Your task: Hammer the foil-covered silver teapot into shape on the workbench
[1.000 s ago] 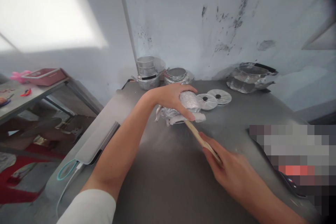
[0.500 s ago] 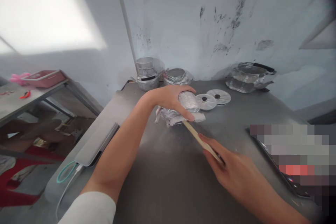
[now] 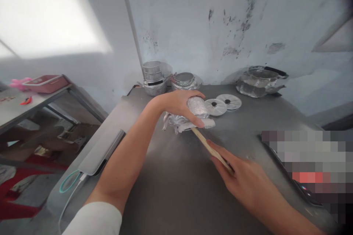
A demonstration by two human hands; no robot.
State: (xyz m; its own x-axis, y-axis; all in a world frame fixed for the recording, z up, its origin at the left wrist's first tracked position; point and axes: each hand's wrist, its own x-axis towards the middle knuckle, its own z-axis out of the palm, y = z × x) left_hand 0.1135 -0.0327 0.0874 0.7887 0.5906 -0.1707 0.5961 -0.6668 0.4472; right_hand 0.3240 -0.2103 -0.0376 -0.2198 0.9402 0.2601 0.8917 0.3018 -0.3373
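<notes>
My left hand [image 3: 183, 107] is wrapped over a foil-covered object [image 3: 198, 106] on the grey table [image 3: 171, 187], its thumb along the near side. Pinched in my right hand [image 3: 234, 169] is a thin, pale wooden stick [image 3: 205, 142]. The stick's far end meets the lower edge of the foil-covered object, just below my left thumb. Part of the foil object is hidden under my left hand. Two round lids with black knobs, a nearer lid [image 3: 220, 110] and a farther lid [image 3: 235, 105], lie overlapping just to its right.
Along the wall stand stacked metal pots [image 3: 154, 87], a foil-wrapped pot [image 3: 184, 78] and a foil-wrapped kettle [image 3: 255, 85]. A grey device [image 3: 96, 154] with a cable lies left, a dark tablet-like device [image 3: 309, 196] right. A side table holds a pink basket [image 3: 45, 85].
</notes>
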